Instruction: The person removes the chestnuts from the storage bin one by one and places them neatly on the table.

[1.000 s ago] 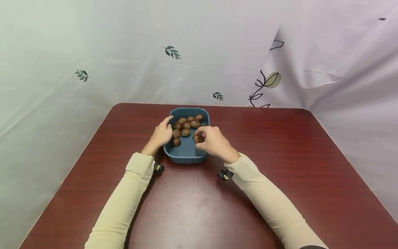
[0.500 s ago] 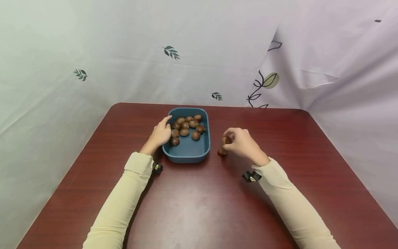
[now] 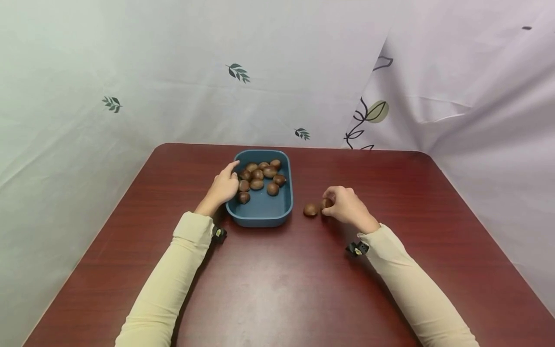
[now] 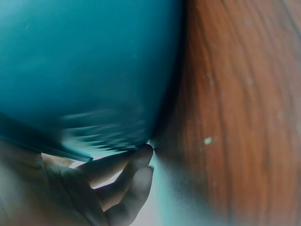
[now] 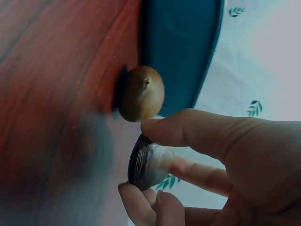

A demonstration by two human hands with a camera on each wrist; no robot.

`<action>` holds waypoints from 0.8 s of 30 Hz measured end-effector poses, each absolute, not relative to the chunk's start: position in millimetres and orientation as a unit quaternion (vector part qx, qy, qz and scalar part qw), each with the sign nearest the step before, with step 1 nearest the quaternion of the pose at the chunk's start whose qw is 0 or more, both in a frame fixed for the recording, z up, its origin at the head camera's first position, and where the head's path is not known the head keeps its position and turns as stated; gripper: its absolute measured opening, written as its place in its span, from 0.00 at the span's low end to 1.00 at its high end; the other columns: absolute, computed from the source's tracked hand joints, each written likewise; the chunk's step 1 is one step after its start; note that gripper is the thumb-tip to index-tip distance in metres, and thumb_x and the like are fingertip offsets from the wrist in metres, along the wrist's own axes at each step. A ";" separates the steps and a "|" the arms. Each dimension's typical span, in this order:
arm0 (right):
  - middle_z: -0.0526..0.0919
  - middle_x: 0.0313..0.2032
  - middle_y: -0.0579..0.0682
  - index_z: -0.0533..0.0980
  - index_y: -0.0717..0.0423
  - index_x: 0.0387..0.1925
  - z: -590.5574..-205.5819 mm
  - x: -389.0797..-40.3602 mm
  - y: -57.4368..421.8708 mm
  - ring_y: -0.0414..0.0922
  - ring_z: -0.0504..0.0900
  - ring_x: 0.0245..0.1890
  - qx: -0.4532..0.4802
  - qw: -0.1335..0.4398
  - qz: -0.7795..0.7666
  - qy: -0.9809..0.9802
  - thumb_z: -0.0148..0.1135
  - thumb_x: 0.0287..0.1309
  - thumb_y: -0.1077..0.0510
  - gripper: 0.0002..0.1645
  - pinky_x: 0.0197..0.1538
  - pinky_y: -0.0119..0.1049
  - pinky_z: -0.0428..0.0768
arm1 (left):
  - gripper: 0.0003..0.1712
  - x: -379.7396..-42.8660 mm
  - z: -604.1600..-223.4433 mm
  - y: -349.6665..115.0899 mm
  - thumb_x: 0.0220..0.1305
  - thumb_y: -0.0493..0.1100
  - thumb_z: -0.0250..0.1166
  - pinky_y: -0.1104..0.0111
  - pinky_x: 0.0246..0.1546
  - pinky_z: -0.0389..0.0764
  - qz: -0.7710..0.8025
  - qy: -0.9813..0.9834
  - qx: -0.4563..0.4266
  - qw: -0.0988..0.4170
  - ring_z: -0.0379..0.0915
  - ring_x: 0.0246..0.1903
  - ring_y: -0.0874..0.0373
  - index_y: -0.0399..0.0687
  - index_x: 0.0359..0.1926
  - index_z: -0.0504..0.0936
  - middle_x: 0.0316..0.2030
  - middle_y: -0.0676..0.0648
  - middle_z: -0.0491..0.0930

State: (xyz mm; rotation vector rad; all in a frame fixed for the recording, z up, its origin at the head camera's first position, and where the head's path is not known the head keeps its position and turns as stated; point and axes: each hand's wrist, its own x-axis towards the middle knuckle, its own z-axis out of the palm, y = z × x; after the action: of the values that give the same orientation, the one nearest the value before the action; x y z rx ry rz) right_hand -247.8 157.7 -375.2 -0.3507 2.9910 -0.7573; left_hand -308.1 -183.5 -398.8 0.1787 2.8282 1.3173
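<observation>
My right hand (image 3: 347, 207) pinches a brown chestnut (image 5: 151, 162) between thumb and fingertips, low over the table right of a blue rectangular box (image 3: 260, 222). Another chestnut (image 3: 310, 209) lies on the table between that hand and the box; in the right wrist view it appears just beyond the thumb tip. My left hand (image 3: 223, 188) holds the left rim of the box, its index finger stretched along the edge. From the left wrist, the fingertips (image 4: 141, 157) show against the outer wall. Several chestnuts (image 3: 257, 184) lie in the box, mostly toward its far and left parts.
The reddish-brown wooden table (image 3: 269, 289) has rounded far corners. A pale cloth (image 3: 182, 72) printed with leaves hangs behind it and along both sides.
My right hand has gone from over the box to the table on its right, carrying a chestnut. The chestnut left on the table has come into full view. The left hand stays put.
</observation>
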 end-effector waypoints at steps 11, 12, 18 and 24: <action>0.81 0.32 0.49 0.79 0.58 0.43 -384.8 -246.6 153.5 0.48 0.79 0.30 -0.099 0.051 -0.221 0.969 0.74 0.48 0.58 0.19 0.33 0.45 0.76 | 0.30 -308.1 -397.3 -182.4 0.77 0.42 0.38 0.51 0.45 0.68 0.420 0.906 0.057 0.005 0.55 0.19 0.51 0.52 0.78 0.55 0.34 0.38 0.70; 0.82 0.33 0.50 0.79 0.57 0.43 -385.7 -246.2 153.2 0.49 0.79 0.31 -0.096 0.049 -0.217 0.970 0.74 0.48 0.58 0.20 0.33 0.45 0.76 | 0.30 -308.3 -397.5 -182.3 0.77 0.42 0.38 0.51 0.46 0.68 0.419 0.906 0.057 0.004 0.56 0.19 0.51 0.52 0.78 0.55 0.35 0.38 0.70; 0.83 0.37 0.53 0.79 0.58 0.44 -388.2 -245.6 153.6 0.54 0.81 0.34 -0.082 0.039 -0.194 0.977 0.75 0.48 0.56 0.21 0.34 0.49 0.77 | 0.30 -309.0 -399.1 -182.2 0.77 0.42 0.37 0.52 0.40 0.68 0.418 0.907 0.060 0.008 0.54 0.17 0.53 0.52 0.78 0.55 0.36 0.35 0.72; 0.82 0.38 0.54 0.78 0.59 0.48 -387.0 -246.4 152.9 0.53 0.80 0.33 -0.080 0.047 -0.188 0.978 0.75 0.48 0.54 0.25 0.33 0.49 0.77 | 0.30 -308.8 -397.5 -181.8 0.77 0.42 0.38 0.52 0.44 0.68 0.419 0.906 0.056 0.002 0.57 0.21 0.50 0.51 0.77 0.56 0.38 0.34 0.73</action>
State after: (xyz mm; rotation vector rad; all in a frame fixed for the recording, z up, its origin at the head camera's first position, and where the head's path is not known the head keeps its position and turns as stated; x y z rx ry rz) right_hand -246.4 152.9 -387.0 -0.2445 2.9832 -0.5740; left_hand -308.8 -181.8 -397.5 0.1761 2.8440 1.3151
